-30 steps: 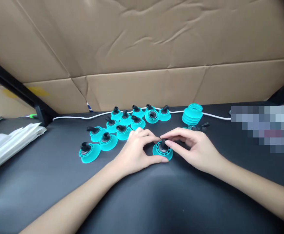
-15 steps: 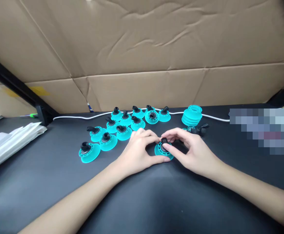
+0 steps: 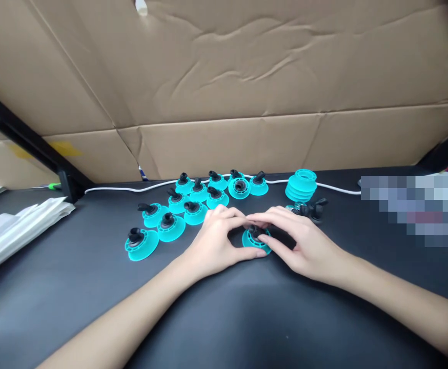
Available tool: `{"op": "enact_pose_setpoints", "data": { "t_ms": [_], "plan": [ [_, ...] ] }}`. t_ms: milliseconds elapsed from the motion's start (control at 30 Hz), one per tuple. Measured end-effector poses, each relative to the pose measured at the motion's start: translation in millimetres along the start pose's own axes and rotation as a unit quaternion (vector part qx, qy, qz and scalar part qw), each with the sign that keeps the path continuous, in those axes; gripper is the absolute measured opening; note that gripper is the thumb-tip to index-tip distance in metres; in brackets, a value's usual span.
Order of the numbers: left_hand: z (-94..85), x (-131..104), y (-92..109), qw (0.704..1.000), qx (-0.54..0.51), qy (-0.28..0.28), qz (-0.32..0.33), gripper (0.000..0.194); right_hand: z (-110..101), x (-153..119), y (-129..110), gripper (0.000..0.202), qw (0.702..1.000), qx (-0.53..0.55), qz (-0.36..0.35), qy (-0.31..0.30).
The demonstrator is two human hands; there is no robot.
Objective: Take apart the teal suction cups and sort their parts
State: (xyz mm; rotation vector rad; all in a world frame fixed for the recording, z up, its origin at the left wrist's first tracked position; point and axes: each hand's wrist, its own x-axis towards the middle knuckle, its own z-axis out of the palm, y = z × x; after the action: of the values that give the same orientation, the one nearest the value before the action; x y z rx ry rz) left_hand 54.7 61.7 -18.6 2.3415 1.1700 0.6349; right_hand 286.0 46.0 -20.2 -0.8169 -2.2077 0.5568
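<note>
A turquoise cone-shaped piece (image 3: 250, 240) with a black fitting (image 3: 254, 231) in its top rests on the dark table between my hands. My left hand (image 3: 217, 236) holds the piece by its rim, thumb at the near edge and fingers at the far side. With thumb and fingers, my right hand (image 3: 301, 237) grips the black fitting from the right; the fingers partly hide it. Several similar turquoise pieces with black fittings (image 3: 170, 227) stand in rows to the left and behind.
Behind my right hand are a stack of turquoise pieces (image 3: 301, 185) and loose black fittings (image 3: 318, 208). A white cable (image 3: 131, 190) runs along the cardboard wall (image 3: 224, 143). White packets (image 3: 27, 225) lie at the left, beside a black frame.
My right hand has turned a little, with its fingers now flatter over the piece. The black fitting has changed its angle. The view has shifted slightly.
</note>
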Motion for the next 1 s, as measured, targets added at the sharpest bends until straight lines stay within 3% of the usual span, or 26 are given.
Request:
{"op": "enact_pose_setpoints", "data": {
  "t_ms": [100, 300, 633, 833, 1000],
  "plan": [
    [-1.0, 0.2, -1.2, 1.000, 0.004, 0.000, 0.002, 0.046, -0.3, 0.8, -0.3, 0.030, 1.000, -0.008, -0.010, -0.002],
    [-2.2, 0.0, -2.9, 1.000, 0.006, 0.000, 0.008, 0.048, 1.6, -0.8, 0.7, 0.022, 0.999, -0.022, 0.040, 0.025],
    [-3.0, -0.1, -0.5, 1.000, -0.009, -0.016, 0.005, 0.041, -7.3, -0.3, 2.7, 0.030, 0.999, 0.037, -0.001, -0.028],
    [-2.5, 0.0, -0.1, 0.999, -0.013, -0.029, 0.015, 0.040, 2.9, -1.1, -0.1, 0.021, 0.999, 0.034, -0.012, 0.037],
    [-4.7, -0.2, -2.2, 0.999, -0.010, -0.031, 0.014, 0.040, -0.5, -2.6, 0.4, 0.024, 0.998, 0.002, -0.070, -0.004]
  ]
}}
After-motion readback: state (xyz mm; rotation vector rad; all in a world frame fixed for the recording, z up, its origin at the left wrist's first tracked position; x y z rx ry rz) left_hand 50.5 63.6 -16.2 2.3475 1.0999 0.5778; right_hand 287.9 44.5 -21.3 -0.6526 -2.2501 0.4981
